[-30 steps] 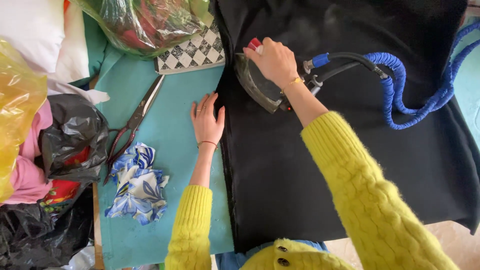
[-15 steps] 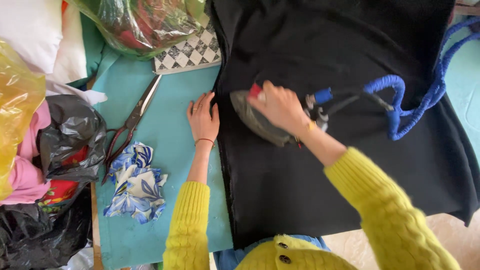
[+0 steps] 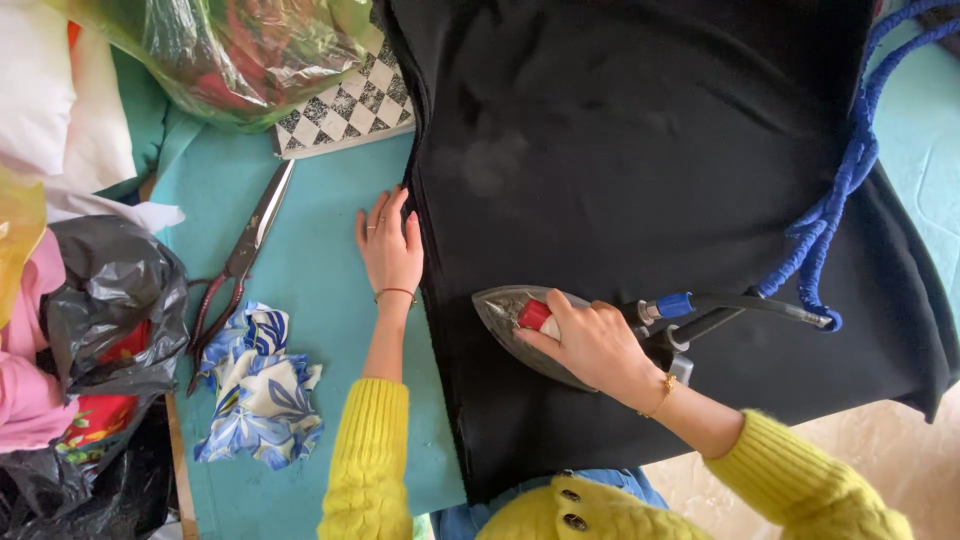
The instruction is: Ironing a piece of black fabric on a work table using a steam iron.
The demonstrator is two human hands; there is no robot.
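Iron (image 3: 520, 325) in right hand's (image 3: 597, 343) closed grip on black cloth (image 3: 650, 180); left hand (image 3: 390, 250) flat, scissors (image 3: 240, 265) nearby.

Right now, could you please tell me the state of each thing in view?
iron: flat on the black fabric, gripped by right hand
left hand: flat at fabric's edge
scissors: closed, lying on table
floral cloth: crumpled

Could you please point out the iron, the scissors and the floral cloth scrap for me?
iron (image 3: 505, 312), head view, on its metal nose.
scissors (image 3: 255, 225), head view, on the blades.
floral cloth scrap (image 3: 262, 390), head view, on its middle.
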